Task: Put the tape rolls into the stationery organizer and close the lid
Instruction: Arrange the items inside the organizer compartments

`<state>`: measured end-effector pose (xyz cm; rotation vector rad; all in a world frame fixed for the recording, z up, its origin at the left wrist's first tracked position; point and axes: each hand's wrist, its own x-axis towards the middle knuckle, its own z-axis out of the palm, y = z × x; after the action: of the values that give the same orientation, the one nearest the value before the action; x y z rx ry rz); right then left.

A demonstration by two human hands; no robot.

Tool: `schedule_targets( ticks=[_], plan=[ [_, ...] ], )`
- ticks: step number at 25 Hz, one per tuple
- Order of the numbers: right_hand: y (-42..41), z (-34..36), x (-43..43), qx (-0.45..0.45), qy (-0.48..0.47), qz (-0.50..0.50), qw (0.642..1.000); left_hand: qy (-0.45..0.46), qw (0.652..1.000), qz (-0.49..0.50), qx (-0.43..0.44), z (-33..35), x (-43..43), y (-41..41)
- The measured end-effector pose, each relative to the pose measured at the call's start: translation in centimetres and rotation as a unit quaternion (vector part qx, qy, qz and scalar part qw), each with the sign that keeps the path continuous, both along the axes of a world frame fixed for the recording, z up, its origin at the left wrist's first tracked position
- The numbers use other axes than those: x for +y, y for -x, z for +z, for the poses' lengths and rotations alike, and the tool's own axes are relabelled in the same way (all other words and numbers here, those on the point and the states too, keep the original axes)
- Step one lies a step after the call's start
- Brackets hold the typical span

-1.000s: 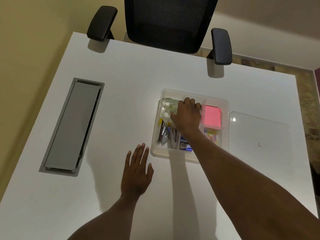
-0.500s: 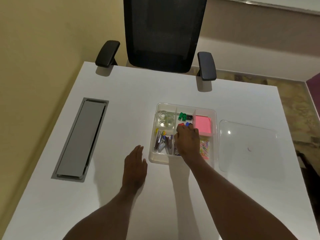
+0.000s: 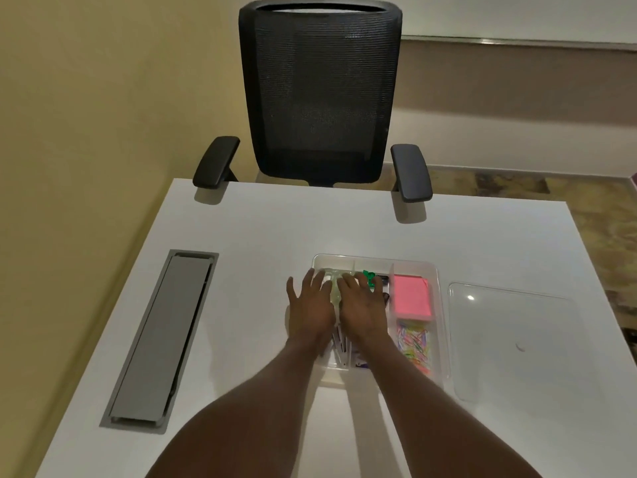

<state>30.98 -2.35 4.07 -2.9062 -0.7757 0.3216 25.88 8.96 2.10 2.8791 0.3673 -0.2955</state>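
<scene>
The clear stationery organizer [image 3: 437,270] sits on the white table, lid off. Clear tape rolls [image 3: 331,278] lie in its far-left compartment, mostly hidden behind my fingers. My left hand [image 3: 310,307] lies flat over the organizer's left edge, fingers spread. My right hand [image 3: 363,305] is flat over the middle compartments, fingers apart, right beside the left hand. Neither hand holds anything. The clear lid [image 3: 510,339] lies flat on the table just right of the organizer.
Pink sticky notes [image 3: 412,296], coloured paper clips [image 3: 415,345] and green pins [image 3: 368,276] fill other compartments. A grey cable hatch [image 3: 162,339] is set into the table at left. A black office chair [image 3: 320,94] stands at the far edge.
My left hand moved from the bare table up onto the organizer's left side. My right hand shifted forward over the middle compartments. The camera tilted up.
</scene>
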Motion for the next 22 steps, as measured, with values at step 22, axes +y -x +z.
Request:
schedule_targets(
  ticks=[22],
  plan=[
    [-1.1, -2.9, -1.1, 0.038, 0.053, 0.018, 0.998, -0.12, 0.991, -0.066, -0.005, -1.7, 0.2, -2.2]
  ],
)
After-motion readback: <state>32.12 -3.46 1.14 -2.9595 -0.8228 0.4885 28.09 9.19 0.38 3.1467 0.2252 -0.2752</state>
